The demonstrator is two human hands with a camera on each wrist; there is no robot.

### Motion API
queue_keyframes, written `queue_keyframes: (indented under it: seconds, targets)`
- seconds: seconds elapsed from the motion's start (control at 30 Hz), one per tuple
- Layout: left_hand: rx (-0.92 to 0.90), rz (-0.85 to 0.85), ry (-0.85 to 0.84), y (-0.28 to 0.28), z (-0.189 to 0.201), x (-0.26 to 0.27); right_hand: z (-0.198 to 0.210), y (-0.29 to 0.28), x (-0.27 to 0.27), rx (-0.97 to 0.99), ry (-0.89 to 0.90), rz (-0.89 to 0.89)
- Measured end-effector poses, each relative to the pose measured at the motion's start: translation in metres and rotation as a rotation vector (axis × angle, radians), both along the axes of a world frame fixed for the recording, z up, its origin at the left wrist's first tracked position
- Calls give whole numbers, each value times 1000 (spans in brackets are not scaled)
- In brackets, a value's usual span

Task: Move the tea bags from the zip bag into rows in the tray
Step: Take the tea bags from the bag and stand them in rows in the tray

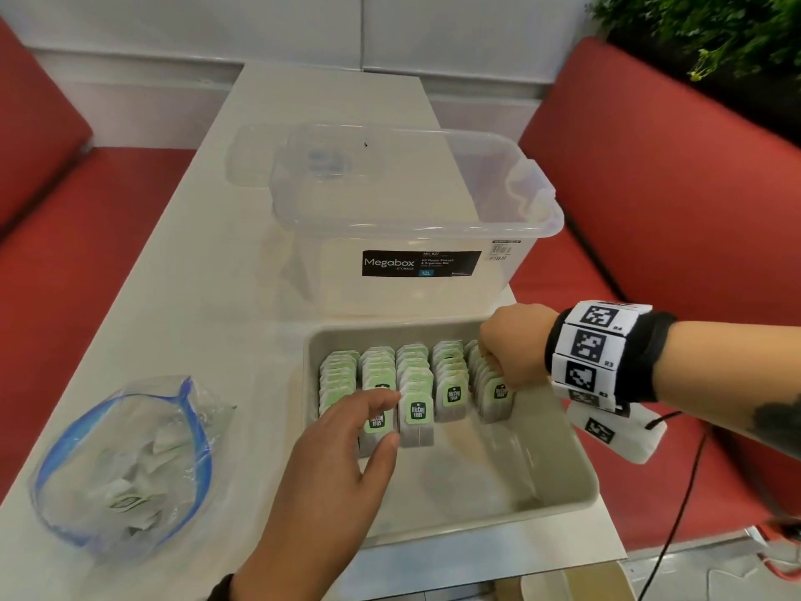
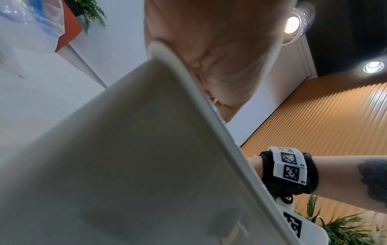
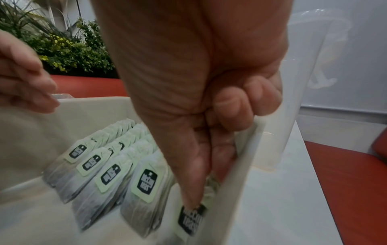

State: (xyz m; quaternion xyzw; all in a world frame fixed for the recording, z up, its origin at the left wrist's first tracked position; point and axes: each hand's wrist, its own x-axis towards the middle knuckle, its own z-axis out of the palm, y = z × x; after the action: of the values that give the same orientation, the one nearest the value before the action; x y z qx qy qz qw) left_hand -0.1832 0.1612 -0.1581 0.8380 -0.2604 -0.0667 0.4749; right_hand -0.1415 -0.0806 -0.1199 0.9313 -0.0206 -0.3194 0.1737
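The right wrist view alone shows the right hand (image 3: 209, 116) fisted on papery green-tagged tea bags (image 3: 146, 182); the left hand (image 1: 342, 461) lies relaxed, fingertips touching the rows in the smooth grey plastic tray (image 1: 563, 492).

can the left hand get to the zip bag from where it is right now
Probably yes. The left hand rests on the second row of tea bags in the tray, and the zip bag lies on the table just to its left, mouth open, with nothing between them.

head: high, looking down | wrists: close, low | shared: tray (image 1: 563, 492)
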Motion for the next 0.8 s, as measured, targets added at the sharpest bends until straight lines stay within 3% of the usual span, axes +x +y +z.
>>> queue_keyframes:
  seconds: [0.23,0.33,0.47,0.6,0.7,0.8]
  targets:
    - [-89,80,-74,8,7,1,27,7,-7,107,-124,0]
    - [-117,180,-145,29,12,3,47,30,-9,254,-246,30]
    - [-83,392,-271,77,15,9,68,82,-12,498,-376,115]
    - [141,745,-387,127,7,15,73,146,-13,752,-434,176]
    - [194,889,-281,146,-5,13,60,196,-9,873,-424,234]
    - [172,885,3,155,-19,14,36,242,2,869,-367,323]
